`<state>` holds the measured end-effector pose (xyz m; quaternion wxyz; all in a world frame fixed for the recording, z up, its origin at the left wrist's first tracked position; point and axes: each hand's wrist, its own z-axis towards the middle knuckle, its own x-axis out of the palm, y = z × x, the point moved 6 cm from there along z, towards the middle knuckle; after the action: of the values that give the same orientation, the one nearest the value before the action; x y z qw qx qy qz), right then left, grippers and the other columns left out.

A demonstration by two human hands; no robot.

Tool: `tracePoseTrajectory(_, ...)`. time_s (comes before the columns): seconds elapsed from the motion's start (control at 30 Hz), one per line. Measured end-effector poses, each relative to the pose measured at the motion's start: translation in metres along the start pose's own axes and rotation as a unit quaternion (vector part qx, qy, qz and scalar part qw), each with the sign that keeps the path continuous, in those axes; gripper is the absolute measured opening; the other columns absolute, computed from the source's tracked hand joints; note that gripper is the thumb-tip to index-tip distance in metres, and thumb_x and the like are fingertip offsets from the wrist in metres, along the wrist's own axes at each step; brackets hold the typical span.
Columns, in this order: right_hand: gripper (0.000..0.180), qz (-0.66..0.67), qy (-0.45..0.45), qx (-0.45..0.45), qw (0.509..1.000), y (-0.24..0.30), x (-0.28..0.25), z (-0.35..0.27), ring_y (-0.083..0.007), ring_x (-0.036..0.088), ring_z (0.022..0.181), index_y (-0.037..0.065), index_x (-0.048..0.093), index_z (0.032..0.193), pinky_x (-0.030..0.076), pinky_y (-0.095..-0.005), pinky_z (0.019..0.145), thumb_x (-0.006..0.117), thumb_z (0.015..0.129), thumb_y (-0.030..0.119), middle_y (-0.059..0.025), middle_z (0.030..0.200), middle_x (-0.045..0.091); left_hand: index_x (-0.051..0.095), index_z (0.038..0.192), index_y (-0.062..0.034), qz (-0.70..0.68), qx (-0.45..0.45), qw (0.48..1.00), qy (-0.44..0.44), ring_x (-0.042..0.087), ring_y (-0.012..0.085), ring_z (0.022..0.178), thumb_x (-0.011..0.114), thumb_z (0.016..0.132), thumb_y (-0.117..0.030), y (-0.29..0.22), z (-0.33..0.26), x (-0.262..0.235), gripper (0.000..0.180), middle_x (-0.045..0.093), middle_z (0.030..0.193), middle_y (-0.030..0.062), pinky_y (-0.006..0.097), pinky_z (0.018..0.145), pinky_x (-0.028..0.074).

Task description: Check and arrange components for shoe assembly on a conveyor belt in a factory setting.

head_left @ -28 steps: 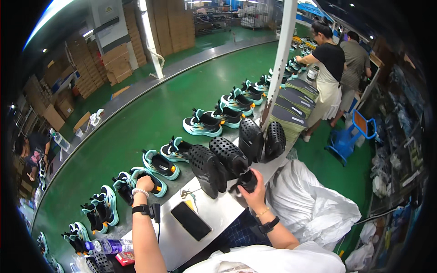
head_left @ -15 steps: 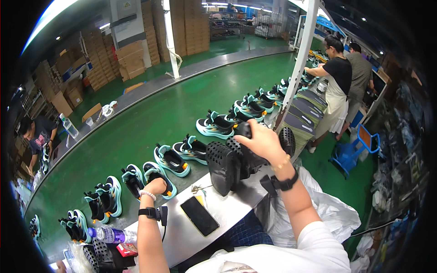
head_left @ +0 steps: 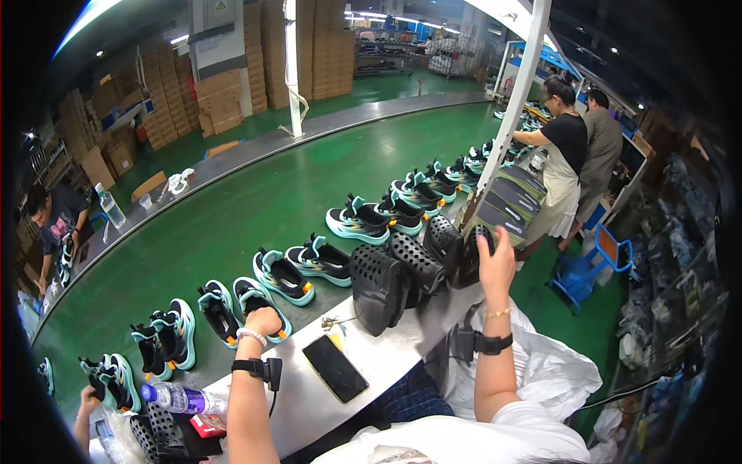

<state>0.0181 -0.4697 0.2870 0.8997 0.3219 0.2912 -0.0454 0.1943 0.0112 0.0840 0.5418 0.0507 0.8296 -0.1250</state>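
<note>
Factory floor, green conveyor belt (head_left: 255,209) curving past a grey counter (head_left: 371,371). The right hand (head_left: 495,259) reaches to the far end of a row of black perforated shoe moulds (head_left: 410,271) standing on the counter edge, fingers curled round the last mould (head_left: 471,251) — seemingly to lift or steady it. The left hand (head_left: 263,319) rests closed on a teal-soled sneaker (head_left: 259,305) on the belt, holding it in place. A dark phone (head_left: 335,368) lies flat between the forearms — clear of both.

Grey bench (head_left: 402,352) with phone (head_left: 335,368), perforated black moulds (head_left: 402,272), bottle (head_left: 182,399).
</note>
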Motion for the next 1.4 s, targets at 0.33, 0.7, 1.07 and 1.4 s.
tracePoseTrajectory(0.33, 0.060, -0.064, 0.025, 0.030, 0.997, -0.054, 0.049, -0.029, -0.0402, 0.045, 0.127, -0.003, 0.043, 0.131, 0.039, -0.0435, 0.105, 0.068, 0.087, 0.028, -0.0249, 0.137, 0.049, 0.069, 0.098, 0.0019, -0.164, -0.044, 0.916, -0.362, 0.056, 0.0332, 0.101, 0.059, 0.088, -0.016, -0.011, -0.105, -0.023, 0.023, 0.057, 0.102, 0.0179, 0.041, 0.091, 0.046)
tracePoseTrajectory(0.7, 0.046, 0.488, -0.045, -0.043, 0.871, 0.132, -0.036, -0.033, -0.0174, 0.058, 0.103, 0.000, 0.048, 0.128, 0.048, -0.0305, 0.089, 0.069, 0.089, 0.010, -0.0110, 0.116, 0.060, 0.058, 0.129, -0.0125, -0.375, -0.061, 0.815, -0.437, 0.056, 0.0277, 0.112, 0.072, 0.081, -0.012, 0.015, -0.108, 0.042, 0.049, 0.045, 0.139, 0.0170, 0.033, 0.080, 0.052)
tracePoseTrajectory(1.07, 0.041, 0.121, 0.470, -0.384, 0.785, 0.334, 0.204, -0.252, -0.0394, 0.067, 0.079, -0.007, 0.058, 0.092, 0.054, -0.0446, 0.071, 0.070, 0.085, 0.031, -0.0251, 0.078, 0.065, 0.056, 0.125, -0.0101, -0.426, -0.027, 0.771, -0.473, 0.049, 0.0416, 0.122, 0.067, 0.083, -0.008, 0.022, -0.124, 0.034, 0.043, 0.040, 0.143, 0.0217, 0.043, 0.099, 0.045)
tracePoseTrajectory(1.4, 0.013, -0.027, 0.411, -0.435, 0.801, 0.366, 0.268, -0.324, -0.0270, 0.072, 0.075, 0.007, 0.075, 0.077, 0.058, -0.0356, 0.063, 0.063, 0.079, 0.013, -0.0155, 0.080, 0.072, 0.055, 0.122, -0.0031, -0.431, -0.055, 0.768, -0.470, 0.054, 0.0412, 0.116, 0.067, 0.080, -0.003, 0.041, -0.130, 0.042, 0.044, 0.040, 0.143, 0.0216, 0.043, 0.095, 0.046)
